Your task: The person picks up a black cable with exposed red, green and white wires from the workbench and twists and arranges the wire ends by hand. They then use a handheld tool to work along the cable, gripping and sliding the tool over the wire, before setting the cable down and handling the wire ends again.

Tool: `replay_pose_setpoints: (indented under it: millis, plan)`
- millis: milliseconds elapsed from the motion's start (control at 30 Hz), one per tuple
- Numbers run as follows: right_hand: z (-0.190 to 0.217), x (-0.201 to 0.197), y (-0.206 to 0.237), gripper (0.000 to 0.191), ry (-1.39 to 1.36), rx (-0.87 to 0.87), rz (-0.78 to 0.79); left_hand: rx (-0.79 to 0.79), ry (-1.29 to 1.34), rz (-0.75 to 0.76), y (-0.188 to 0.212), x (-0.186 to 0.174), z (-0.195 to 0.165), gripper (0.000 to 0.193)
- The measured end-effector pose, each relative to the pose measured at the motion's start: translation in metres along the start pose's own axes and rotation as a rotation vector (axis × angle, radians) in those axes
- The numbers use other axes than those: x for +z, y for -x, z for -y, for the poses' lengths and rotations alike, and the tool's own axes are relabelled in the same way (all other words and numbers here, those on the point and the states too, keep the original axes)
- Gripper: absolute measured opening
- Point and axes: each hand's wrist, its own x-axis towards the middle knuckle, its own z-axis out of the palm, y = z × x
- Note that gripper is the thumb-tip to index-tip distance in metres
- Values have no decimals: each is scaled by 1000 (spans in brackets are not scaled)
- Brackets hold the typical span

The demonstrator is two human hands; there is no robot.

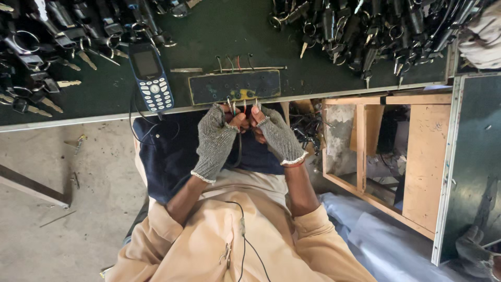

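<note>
Mobile phone (pixel 151 76) on the workbench (pixel 209 31), left of the terminal block (pixel 235 86) at its near edge. Heaps of keys and locks (pixel 365 31) behind, left and right. Wooden shelf frame (pixel 386 156) below, right of both hands.

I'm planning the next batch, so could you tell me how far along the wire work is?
Done: nothing finished can be picked out. In hand: the left hand and right hand pinch thin coloured wires below the dark board. Left: big heaps of key-and-lock sets cover the green bench.
</note>
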Motion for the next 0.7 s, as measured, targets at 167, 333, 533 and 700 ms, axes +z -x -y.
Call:
replay_pose_setpoints:
  millis: [167, 333, 533, 700]
  plan:
    - [0, -1, 1, 42, 23, -1, -7, -15, -19, -2, 1, 0, -1, 20]
    - [1, -1, 3, 42, 16, 14, -1, -32, 37, 12, 1, -1, -1, 19]
    - [1, 0, -1, 44, 39, -1, 5, 20, -66, -5, 1, -3, 1, 18]
    - [4, 5, -7, 45, 48, 17, -76, 62, -107, -14, 2, -1, 1, 18]
